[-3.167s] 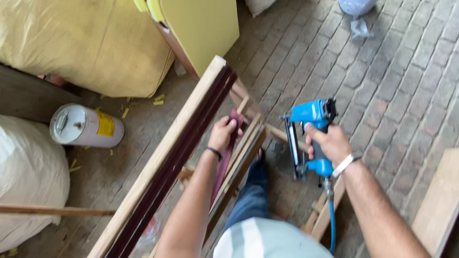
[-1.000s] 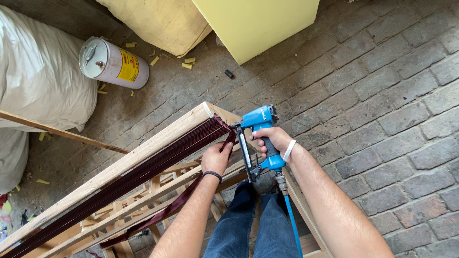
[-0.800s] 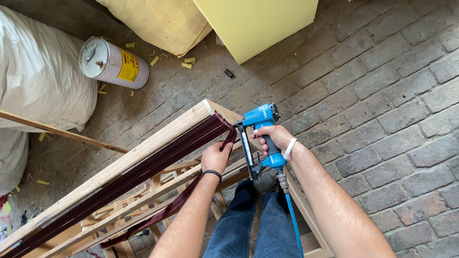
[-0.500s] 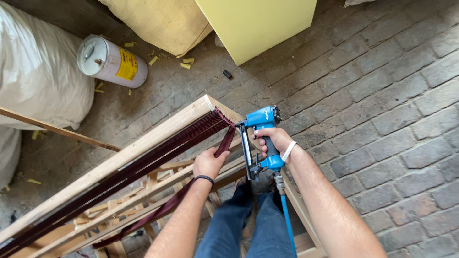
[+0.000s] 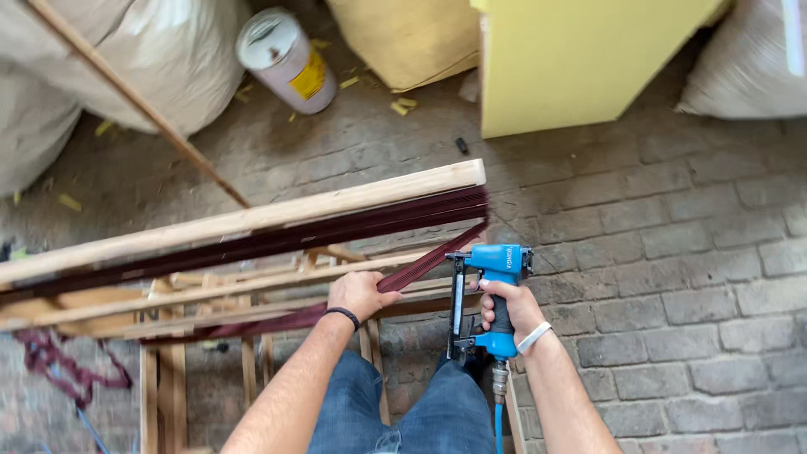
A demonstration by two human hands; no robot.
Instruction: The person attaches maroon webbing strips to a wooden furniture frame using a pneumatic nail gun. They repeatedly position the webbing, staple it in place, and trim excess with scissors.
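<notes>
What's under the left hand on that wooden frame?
The left hand presses a dark maroon strip against a rail of the wooden frame. The strip runs out both sides of the hand; the part beneath the palm is covered. Jeans-clad legs show below.

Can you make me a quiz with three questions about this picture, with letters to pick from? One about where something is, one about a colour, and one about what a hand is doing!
1. Where is the white can?
A. on the wooden frame
B. lying on the floor by the big sacks
C. in the left hand

2. What colour is the nail gun?
A. blue
B. red
C. green

3. What is the left hand doing?
A. hanging free
B. pressing the dark red strip against the wooden frame
C. holding the hose

Answers:
1 B, the can lies on its side on the floor beside the sacks.
2 A, its body is bright blue in the right hand.
3 B, the fingers rest on the strip at the frame.
</notes>
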